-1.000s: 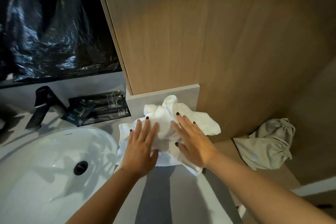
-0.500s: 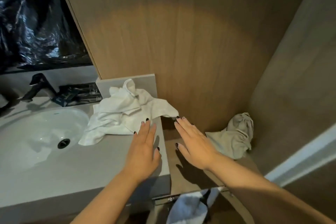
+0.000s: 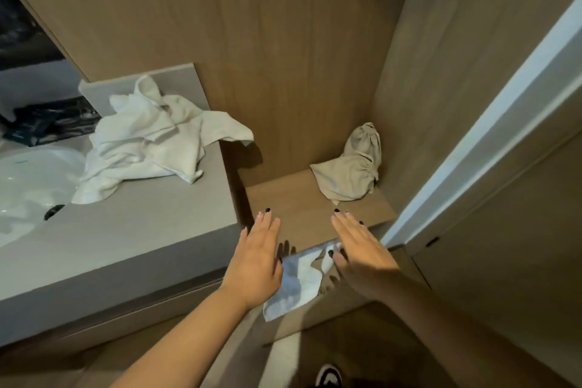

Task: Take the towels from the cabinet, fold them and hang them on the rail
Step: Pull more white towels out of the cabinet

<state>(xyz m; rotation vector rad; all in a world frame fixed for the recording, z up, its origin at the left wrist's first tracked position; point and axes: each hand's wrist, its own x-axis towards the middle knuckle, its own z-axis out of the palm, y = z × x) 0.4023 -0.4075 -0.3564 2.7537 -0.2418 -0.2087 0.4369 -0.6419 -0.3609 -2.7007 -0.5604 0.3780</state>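
1. Left hand (image 3: pixel 253 264) and right hand (image 3: pixel 362 257) both hover flat w/ fingers straight and holding nothing, palms down over the wooden shelf (image 3: pixel 302 214) edge, prob. free to reach for the next towel.
2. White towels (image 3: pixel 151 138) lie crumpled on the grey counter (image 3: pixel 132 239) beside the sink (image 3: pixel 28 179), one corner hanging past the edge; dumped there unfolded, likely since the flat top suits folding.
3. Another pale towel (image 3: pixel 299 280) hangs below the shelf, between the hands; its support is hidden.
4. Beige cloth bag (image 3: pixel 352 164) sits in the shelf's back corner, well apart.
5. No rail identifiable in view.
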